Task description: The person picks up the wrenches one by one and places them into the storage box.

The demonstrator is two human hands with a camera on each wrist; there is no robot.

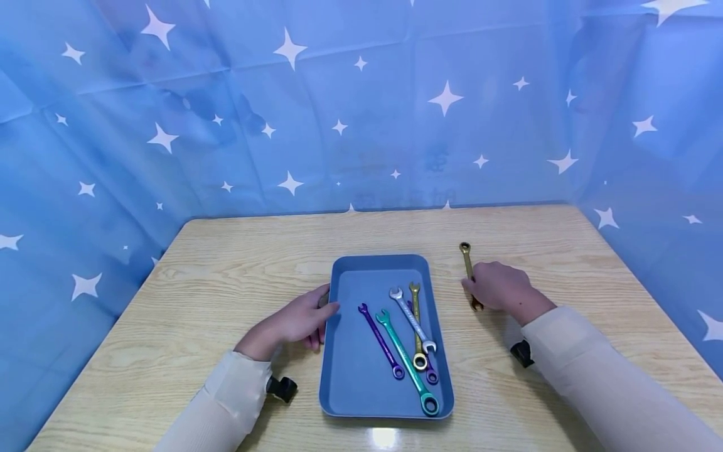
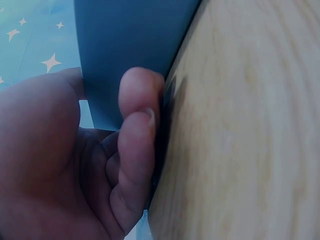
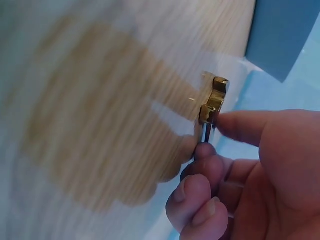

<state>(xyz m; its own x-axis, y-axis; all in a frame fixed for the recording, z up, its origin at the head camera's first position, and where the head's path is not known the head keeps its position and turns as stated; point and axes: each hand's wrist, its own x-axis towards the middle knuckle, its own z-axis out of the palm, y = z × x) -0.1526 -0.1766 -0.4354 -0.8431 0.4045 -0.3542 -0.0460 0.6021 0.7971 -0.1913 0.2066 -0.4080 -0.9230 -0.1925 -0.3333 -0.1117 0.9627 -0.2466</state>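
Observation:
My right hand (image 1: 497, 285) pinches a gold combination wrench (image 1: 466, 254) on the table, right of the blue tray. Its ring end points away from me; in the right wrist view the open end of the gold wrench (image 3: 214, 102) shows between thumb and fingers. My left hand (image 1: 299, 319) holds the left wall of the blue tray (image 1: 333, 376), thumb over the rim. In the left wrist view its curled fingers (image 2: 137, 145) lie against the outside. Inside are a green wrench (image 1: 408, 361), a purple wrench (image 1: 380, 339), a silver wrench (image 1: 412, 321), another gold wrench (image 1: 417, 314) and a second, partly covered purple wrench (image 1: 432, 375).
The wooden table (image 1: 226, 270) stretches around the tray on all sides. A blue cloth with white stars (image 1: 373, 125) hangs behind it and along both sides. Each wrist wears a small black device, such as the left wrist device (image 1: 282, 388).

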